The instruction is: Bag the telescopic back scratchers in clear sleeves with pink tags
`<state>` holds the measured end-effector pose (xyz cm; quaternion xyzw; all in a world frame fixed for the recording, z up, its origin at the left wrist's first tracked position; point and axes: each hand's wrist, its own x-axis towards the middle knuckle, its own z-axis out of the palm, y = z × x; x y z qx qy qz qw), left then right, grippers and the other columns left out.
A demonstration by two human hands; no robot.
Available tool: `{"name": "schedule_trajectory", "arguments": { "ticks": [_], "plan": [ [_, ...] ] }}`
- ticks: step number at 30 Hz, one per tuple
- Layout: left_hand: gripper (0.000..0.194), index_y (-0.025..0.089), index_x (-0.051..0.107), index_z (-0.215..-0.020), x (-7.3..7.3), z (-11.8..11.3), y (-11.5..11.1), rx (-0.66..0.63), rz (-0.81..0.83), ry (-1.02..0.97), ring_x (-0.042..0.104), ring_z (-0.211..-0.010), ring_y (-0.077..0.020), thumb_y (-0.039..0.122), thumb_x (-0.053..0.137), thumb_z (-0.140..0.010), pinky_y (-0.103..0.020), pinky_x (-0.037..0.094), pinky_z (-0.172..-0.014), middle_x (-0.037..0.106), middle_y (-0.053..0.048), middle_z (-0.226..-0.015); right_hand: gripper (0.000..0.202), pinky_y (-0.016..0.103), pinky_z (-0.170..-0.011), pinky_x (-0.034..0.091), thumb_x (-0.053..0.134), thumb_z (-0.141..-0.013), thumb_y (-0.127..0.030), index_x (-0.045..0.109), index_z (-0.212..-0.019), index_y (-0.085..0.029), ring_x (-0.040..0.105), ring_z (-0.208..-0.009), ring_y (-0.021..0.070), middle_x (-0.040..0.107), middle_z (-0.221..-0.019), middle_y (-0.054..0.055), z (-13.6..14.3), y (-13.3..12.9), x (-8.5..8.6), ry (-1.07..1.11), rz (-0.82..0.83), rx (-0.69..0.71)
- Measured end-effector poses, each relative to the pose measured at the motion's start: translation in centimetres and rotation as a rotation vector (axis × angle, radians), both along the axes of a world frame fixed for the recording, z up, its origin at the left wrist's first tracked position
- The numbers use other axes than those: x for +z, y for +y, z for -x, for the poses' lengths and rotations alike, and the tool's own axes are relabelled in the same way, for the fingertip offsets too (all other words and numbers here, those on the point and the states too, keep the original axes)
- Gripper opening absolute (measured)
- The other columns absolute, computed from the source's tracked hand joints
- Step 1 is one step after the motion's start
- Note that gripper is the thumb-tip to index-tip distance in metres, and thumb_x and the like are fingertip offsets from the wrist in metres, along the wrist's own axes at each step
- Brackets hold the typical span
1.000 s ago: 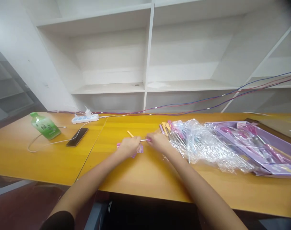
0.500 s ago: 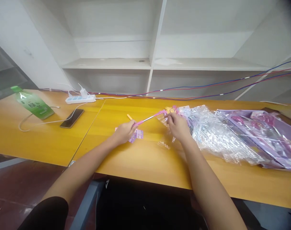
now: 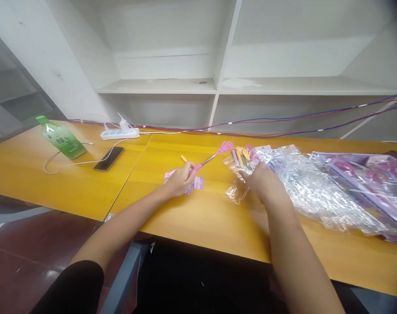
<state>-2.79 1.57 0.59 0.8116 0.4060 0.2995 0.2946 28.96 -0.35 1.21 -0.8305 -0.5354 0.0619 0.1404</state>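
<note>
My left hand (image 3: 181, 179) is closed round the pink handle of a back scratcher (image 3: 212, 158), whose metal rod and pink claw head point up to the right. Under and beside that hand lie small purple printed cards (image 3: 198, 183). My right hand (image 3: 260, 176) is at the left edge of the clear plastic bags (image 3: 303, 187), its fingers low on crinkled film (image 3: 236, 192); what they hold, if anything, is hidden. Just beyond it are more claw heads in orange and pink (image 3: 246, 152). A short orange piece (image 3: 184, 158) lies behind my left hand.
On the left are a green bottle (image 3: 62, 140), a dark phone (image 3: 109, 158) with a white cable, and a power strip (image 3: 120, 133). A purple box (image 3: 358, 158) with packaged pink items stands at the right. Cables run along the shelf (image 3: 159, 86).
The pink claw head has come away from my right hand and now shows fully. My right hand has moved right and nearer, onto the plastic bags. The whole view has shifted slightly.
</note>
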Motion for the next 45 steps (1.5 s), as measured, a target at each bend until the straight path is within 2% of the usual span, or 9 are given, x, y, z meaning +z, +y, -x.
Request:
{"name": "schedule_trajectory", "arguments": {
  "ticks": [3,8,12,16,21,30,36,42,45],
  "plan": [
    [0.020,0.025,0.043,-0.109,0.2,-0.5,-0.6,-0.051,0.117,-0.129,0.051,-0.065,-0.0140,0.044,0.039,-0.112,-0.029,0.041,-0.069,0.052,0.006,-0.074,0.105,0.050,-0.089,0.055,0.081,-0.085,-0.055,0.037,-0.161,0.003,0.074,-0.107,0.0438,0.073,-0.120,0.034,-0.5,0.0,-0.6,0.035,0.000,0.026],
    [0.027,0.025,0.040,-0.102,0.5,-1.4,-1.3,-0.101,0.313,-0.260,0.049,-0.061,-0.0113,0.050,0.036,-0.112,-0.027,0.041,-0.062,0.054,0.005,-0.076,0.092,0.043,-0.092,0.054,0.078,-0.087,-0.028,0.035,-0.163,0.000,0.073,-0.112,0.0389,0.073,-0.125,0.029,-0.3,0.1,0.1,0.104,-0.099,0.071],
    [0.023,0.025,0.039,-0.099,-0.3,-1.6,-1.1,-0.091,0.447,-0.363,0.040,-0.050,-0.0057,0.043,0.053,-0.104,-0.023,0.035,-0.049,0.054,0.007,-0.081,0.068,0.040,-0.087,0.055,0.067,-0.097,-0.041,0.049,-0.154,-0.009,0.073,-0.099,0.0313,0.077,-0.102,0.015,-0.1,0.5,0.9,0.343,-0.299,0.090],
    [0.039,0.023,0.047,-0.102,-0.5,-1.6,-1.1,-0.087,0.466,-0.441,0.043,-0.049,-0.0034,0.049,0.074,-0.093,-0.022,0.036,-0.045,0.056,0.006,-0.089,0.069,0.029,-0.054,0.047,0.069,-0.095,-0.062,0.051,-0.146,-0.020,0.056,-0.054,0.0153,0.065,-0.078,-0.002,1.8,0.6,0.9,0.833,-0.543,0.270],
    [0.062,0.027,0.044,-0.129,-0.3,-1.8,-1.5,-0.090,0.468,-0.532,0.049,-0.053,-0.0028,0.053,0.083,-0.088,-0.020,0.037,-0.050,0.067,0.000,-0.109,0.063,0.024,-0.040,0.037,0.074,-0.094,-0.059,0.049,-0.142,-0.028,0.049,-0.045,0.0082,0.060,-0.086,-0.006,6.0,-0.1,0.1,1.114,-0.587,0.493],
    [0.060,0.028,0.048,-0.152,-1.7,-1.6,-0.7,-0.159,0.094,-0.381,0.071,-0.095,-0.0178,0.029,0.071,-0.097,-0.033,0.055,-0.091,0.072,-0.006,-0.114,0.048,0.038,-0.080,0.060,0.069,-0.099,-0.049,0.060,-0.142,-0.028,0.068,-0.089,0.0175,0.057,-0.135,0.011,9.5,-1.5,-1.2,0.987,-0.596,0.689],
    [0.041,0.024,0.069,-0.139,-0.8,-1.3,-0.7,-0.255,-0.148,-0.136,0.072,-0.106,-0.0247,0.025,0.064,-0.098,-0.041,0.056,-0.101,0.077,-0.009,-0.117,0.035,0.047,-0.106,0.051,0.067,-0.102,-0.056,0.074,-0.093,-0.024,0.062,-0.114,0.0282,0.067,-0.112,0.010,10.5,-2.4,-0.3,0.792,-0.604,0.833],
    [0.054,0.020,0.067,-0.133,0.0,-0.6,-0.4,-0.122,-0.047,-0.243,0.064,-0.071,-0.0116,0.036,0.085,-0.085,-0.028,0.058,-0.070,0.074,-0.010,-0.125,0.049,0.031,-0.071,0.053,0.058,-0.105,-0.068,0.051,-0.081,-0.025,0.052,-0.069,0.0153,0.051,-0.077,-0.001,9.5,-1.7,1.1,1.377,-1.003,0.481],
    [0.065,0.021,0.061,-0.141,0.1,-0.3,0.2,-0.007,-0.061,-0.366,0.065,-0.074,-0.0116,0.032,0.086,-0.082,-0.027,0.059,-0.067,0.069,-0.012,-0.129,0.052,0.024,-0.043,0.027,0.063,-0.098,-0.075,0.051,-0.087,-0.026,0.028,-0.049,0.0087,0.047,-0.075,-0.004,8.8,-1.6,1.2,1.542,-0.736,0.435]
  ]
}}
